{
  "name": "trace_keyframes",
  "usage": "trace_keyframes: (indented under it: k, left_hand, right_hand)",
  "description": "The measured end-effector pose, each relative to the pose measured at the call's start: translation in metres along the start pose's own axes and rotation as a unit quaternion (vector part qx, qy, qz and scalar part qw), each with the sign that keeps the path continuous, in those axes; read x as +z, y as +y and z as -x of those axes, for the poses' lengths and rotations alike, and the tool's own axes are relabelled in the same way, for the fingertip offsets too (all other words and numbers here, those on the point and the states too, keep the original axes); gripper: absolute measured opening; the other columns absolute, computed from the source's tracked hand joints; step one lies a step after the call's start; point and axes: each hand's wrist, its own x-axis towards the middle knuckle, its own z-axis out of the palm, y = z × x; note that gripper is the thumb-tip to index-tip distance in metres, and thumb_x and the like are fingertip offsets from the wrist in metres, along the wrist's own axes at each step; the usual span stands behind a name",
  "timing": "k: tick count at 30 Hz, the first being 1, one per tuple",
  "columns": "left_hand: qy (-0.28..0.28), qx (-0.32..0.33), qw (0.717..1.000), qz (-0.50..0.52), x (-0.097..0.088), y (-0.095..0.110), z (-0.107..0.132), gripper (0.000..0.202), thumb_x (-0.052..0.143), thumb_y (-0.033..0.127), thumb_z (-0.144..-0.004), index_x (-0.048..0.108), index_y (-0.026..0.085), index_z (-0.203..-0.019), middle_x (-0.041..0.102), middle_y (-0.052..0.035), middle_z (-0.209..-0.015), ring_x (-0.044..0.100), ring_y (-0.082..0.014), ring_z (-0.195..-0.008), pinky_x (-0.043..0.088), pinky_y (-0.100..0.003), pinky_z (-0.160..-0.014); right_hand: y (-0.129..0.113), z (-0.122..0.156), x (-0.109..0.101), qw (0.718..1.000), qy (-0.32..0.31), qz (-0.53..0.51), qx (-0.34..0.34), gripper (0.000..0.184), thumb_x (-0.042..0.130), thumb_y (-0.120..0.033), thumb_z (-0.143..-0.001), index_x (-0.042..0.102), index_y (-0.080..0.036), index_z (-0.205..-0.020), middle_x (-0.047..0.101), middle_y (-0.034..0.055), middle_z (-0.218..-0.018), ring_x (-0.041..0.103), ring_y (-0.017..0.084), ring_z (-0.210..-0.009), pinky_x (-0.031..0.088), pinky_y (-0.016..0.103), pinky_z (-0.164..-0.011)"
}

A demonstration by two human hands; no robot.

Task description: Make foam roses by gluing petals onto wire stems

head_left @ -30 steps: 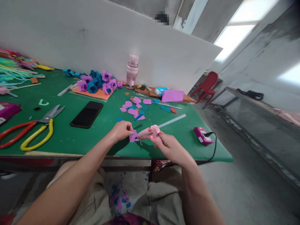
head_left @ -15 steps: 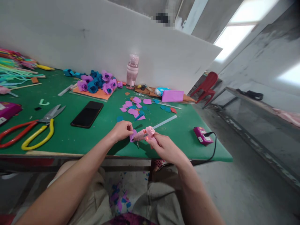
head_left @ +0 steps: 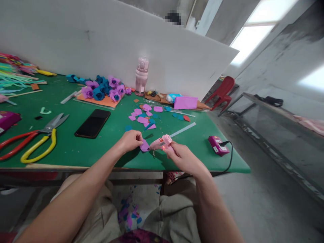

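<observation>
Pinched in my left hand (head_left: 131, 141) is a small purple paper petal (head_left: 145, 145), held just above the green table. My right hand (head_left: 180, 153) grips a pink hot glue gun (head_left: 160, 143) with a small red light lit. Its nozzle points left and sits at the petal's right edge; whether it touches cannot be made out. A clear glue stick (head_left: 183, 129) juts from the gun's back. Beyond my hands lie loose purple and blue paper petals (head_left: 143, 119).
Left of my hands are a black phone (head_left: 93, 123) and red-and-yellow scissors (head_left: 48, 135). Finished paper flowers (head_left: 106, 88) rest on orange sheets at the back, beside a pink bottle (head_left: 141, 77). A purple power box (head_left: 218, 146) with a plugged cord sits at right.
The glue gun in my right hand has shifted right, from over the petal to its edge, so more of the petal shows. My left hand has stayed nearly still.
</observation>
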Motion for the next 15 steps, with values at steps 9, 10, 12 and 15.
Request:
trace_keyframes:
  k: [9,10,12,15]
  left_hand:
    - [-0.004,0.008,1.0,0.008,0.0,0.0,0.0,0.006,0.058,0.017,-0.062,0.057,0.016,-0.056,0.059,0.001,-0.055,0.051,-0.0121,-0.054,0.034,-0.023,-0.051]
    - [-0.003,0.007,1.0,0.007,0.0,0.001,0.0,0.006,0.058,0.017,-0.062,0.057,0.016,-0.056,0.059,0.001,-0.055,0.051,-0.0121,-0.054,0.034,-0.023,-0.051]
    - [-0.003,0.006,1.0,0.006,-0.001,0.001,0.001,0.005,0.057,0.016,-0.061,0.057,0.016,-0.056,0.059,0.0008,-0.055,0.051,-0.0123,-0.054,0.033,-0.023,-0.051]
    - [-0.003,0.008,1.0,0.004,-0.001,0.001,0.001,0.004,0.056,0.016,-0.06,0.057,0.016,-0.056,0.06,0.0005,-0.056,0.051,-0.0124,-0.054,0.032,-0.023,-0.05]
  right_hand:
    - [0.003,0.004,-0.011,0.999,0.03,-0.019,0.039,0.036,0.034,-0.04,-0.09,0.053,-0.017,-0.071,0.057,0.0016,-0.066,0.047,0.012,-0.057,0.033,0.023,-0.055]
    - [0.003,0.004,-0.012,0.998,0.033,-0.023,0.044,0.037,0.034,-0.041,-0.09,0.052,-0.017,-0.07,0.056,0.0011,-0.065,0.046,0.012,-0.056,0.033,0.023,-0.054]
    - [0.002,0.005,-0.011,0.998,0.032,-0.028,0.04,0.037,0.035,-0.043,-0.09,0.052,-0.017,-0.069,0.056,0.0008,-0.065,0.045,0.011,-0.056,0.033,0.023,-0.054]
    - [0.001,0.004,-0.008,0.999,0.016,-0.026,0.012,0.036,0.035,-0.042,-0.09,0.052,-0.017,-0.07,0.057,0.0014,-0.067,0.046,0.012,-0.057,0.033,0.023,-0.054]
